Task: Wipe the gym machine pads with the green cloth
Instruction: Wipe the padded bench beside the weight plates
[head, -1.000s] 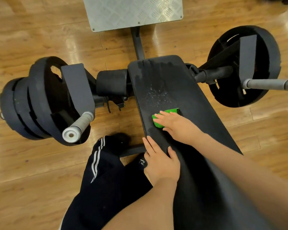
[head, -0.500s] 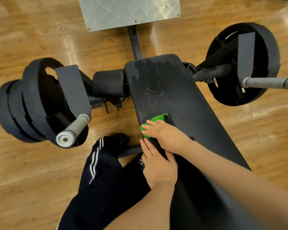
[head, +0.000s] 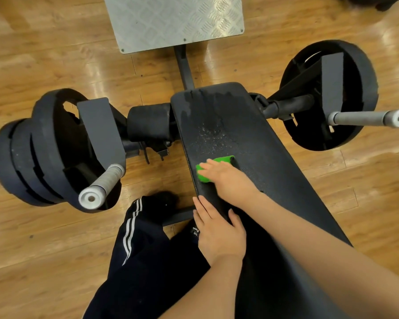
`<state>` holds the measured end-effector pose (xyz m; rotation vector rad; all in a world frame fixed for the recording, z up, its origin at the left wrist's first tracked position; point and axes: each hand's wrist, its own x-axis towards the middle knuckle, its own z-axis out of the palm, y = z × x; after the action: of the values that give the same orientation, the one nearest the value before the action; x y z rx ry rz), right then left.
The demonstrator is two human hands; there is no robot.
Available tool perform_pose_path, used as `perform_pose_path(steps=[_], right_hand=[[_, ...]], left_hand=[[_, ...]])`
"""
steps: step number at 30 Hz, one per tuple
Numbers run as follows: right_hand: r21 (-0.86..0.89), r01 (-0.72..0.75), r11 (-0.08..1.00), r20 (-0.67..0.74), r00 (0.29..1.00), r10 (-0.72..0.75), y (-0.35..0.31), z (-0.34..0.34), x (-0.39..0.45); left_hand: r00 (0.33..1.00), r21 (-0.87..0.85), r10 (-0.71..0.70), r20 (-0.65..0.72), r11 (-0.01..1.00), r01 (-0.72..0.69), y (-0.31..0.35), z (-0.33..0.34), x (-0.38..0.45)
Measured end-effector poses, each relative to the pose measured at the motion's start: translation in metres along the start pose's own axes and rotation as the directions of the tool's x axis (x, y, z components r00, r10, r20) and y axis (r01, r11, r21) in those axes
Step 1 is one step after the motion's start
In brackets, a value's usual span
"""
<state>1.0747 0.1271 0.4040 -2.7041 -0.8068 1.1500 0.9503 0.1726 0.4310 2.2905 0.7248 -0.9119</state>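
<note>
Right hand (head: pixel 226 178) presses flat, fingers straight, on green cloth (head: pixel 219 162) atop wet black pad (head: pixel 251 143); left hand (head: pixel 219 231) rests open at pad's near left edge.

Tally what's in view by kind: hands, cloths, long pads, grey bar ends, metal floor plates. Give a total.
Hands: 2, left hand and right hand
Green cloth: 1
Long pad: 1
Grey bar ends: 2, left bar and right bar
Metal plate: 1
Total: 7
</note>
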Motion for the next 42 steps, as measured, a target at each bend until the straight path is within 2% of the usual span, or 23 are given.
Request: perform_pose_path(steps=[2, 3, 5, 7, 9, 10, 14, 16, 18, 20, 24, 30, 31, 33, 35, 36, 38, 40, 42], right_hand=[[-0.005, -0.17, 0.985, 0.022, 0.985, 0.17, 0.034, -0.008, -0.008], [0.06, -0.266, 0.962, -0.011, 0.964, 0.267, 0.056, -0.007, -0.016], [0.284, -0.396, 0.873, -0.188, 0.87, 0.456, 0.094, 0.0, -0.039], [0.471, -0.479, 0.741, -0.259, 0.728, 0.635, 0.115, 0.005, -0.057], [0.503, -0.555, 0.663, -0.236, 0.65, 0.723, 0.119, 0.005, -0.058], [0.472, -0.576, 0.668, -0.228, 0.652, 0.723, 0.116, 0.002, -0.053], [0.217, -0.535, 0.817, -0.229, 0.785, 0.575, 0.067, -0.005, -0.02], [0.088, -0.443, 0.892, -0.209, 0.867, 0.452, 0.033, -0.005, 0.001], [0.053, -0.315, 0.948, -0.166, 0.933, 0.319, 0.009, -0.002, 0.02], [0.029, -0.223, 0.974, -0.085, 0.971, 0.225, 0.005, 0.002, 0.036], [0.008, -0.2, 0.98, 0.045, 0.979, 0.2, 0.024, -0.008, 0.031], [0.148, -0.451, 0.88, -0.092, 0.88, 0.466, 0.068, -0.007, -0.003], [0.138, -0.454, 0.88, -0.117, 0.875, 0.47, 0.064, -0.007, -0.003], [0.072, -0.371, 0.926, -0.134, 0.916, 0.378, 0.043, -0.009, 0.007], [-0.007, -0.215, 0.977, -0.093, 0.973, 0.213, 0.016, -0.008, 0.022], [-0.044, -0.141, 0.989, -0.054, 0.989, 0.139, 0.006, -0.005, 0.032], [-0.059, -0.065, 0.996, 0.023, 0.997, 0.067, -0.004, -0.004, 0.044], [-0.047, -0.018, 0.999, 0.073, 0.997, 0.021, 0.001, -0.007, 0.041], [-0.008, 0.015, 1.0, 0.033, 0.999, -0.015, 0.015, -0.008, 0.027]], left_hand=[[1.0, 0.048, -0.005, 0.004, 0.999, 0.005, 0.0, 0.002, 0.001], [1.0, 0.075, -0.007, 0.012, 0.997, 0.006, 0.001, 0.002, 0.001], [1.0, 0.101, -0.001, 0.016, 0.995, 0.0, 0.001, 0.003, 0.001], [1.0, 0.115, 0.014, 0.004, 0.993, -0.014, 0.0, 0.003, 0.002], [0.999, 0.114, 0.032, -0.008, 0.993, -0.03, 0.001, 0.003, 0.002], [0.999, 0.112, 0.039, -0.006, 0.993, -0.038, 0.0, 0.004, 0.001], [0.995, 0.108, 0.093, -0.041, 0.99, -0.088, 0.001, -0.001, 0.002], [0.957, 0.188, 0.27, -0.108, 0.951, -0.247, 0.001, -0.003, 0.01], [0.902, 0.304, 0.432, -0.011, 0.86, -0.409, 0.001, -0.007, 0.019], [0.903, 0.346, 0.416, 0.11, 0.836, -0.427, 0.001, -0.01, 0.025], [0.898, 0.335, 0.438, 0.036, 0.842, -0.423, 0.001, -0.014, 0.024], [0.902, 0.344, 0.43, 0.042, 0.841, -0.417, 0.0, -0.014, 0.024], [0.9, 0.335, 0.434, 0.034, 0.844, -0.42, 0.0, -0.012, 0.024], [0.887, 0.306, 0.462, -0.002, 0.845, -0.439, -0.001, -0.011, 0.025], [0.877, 0.307, 0.478, -0.048, 0.843, -0.442, -0.002, -0.01, 0.025], [0.875, 0.295, 0.484, -0.025, 0.839, -0.456, -0.002, -0.008, 0.025], [0.889, 0.294, 0.456, 0.041, 0.845, -0.447, -0.002, -0.007, 0.024], [0.892, 0.326, 0.452, 0.017, 0.841, -0.432, -0.001, -0.007, 0.026], [0.897, 0.302, 0.441, 0.02, 0.853, -0.426, 0.0, -0.005, 0.026]])
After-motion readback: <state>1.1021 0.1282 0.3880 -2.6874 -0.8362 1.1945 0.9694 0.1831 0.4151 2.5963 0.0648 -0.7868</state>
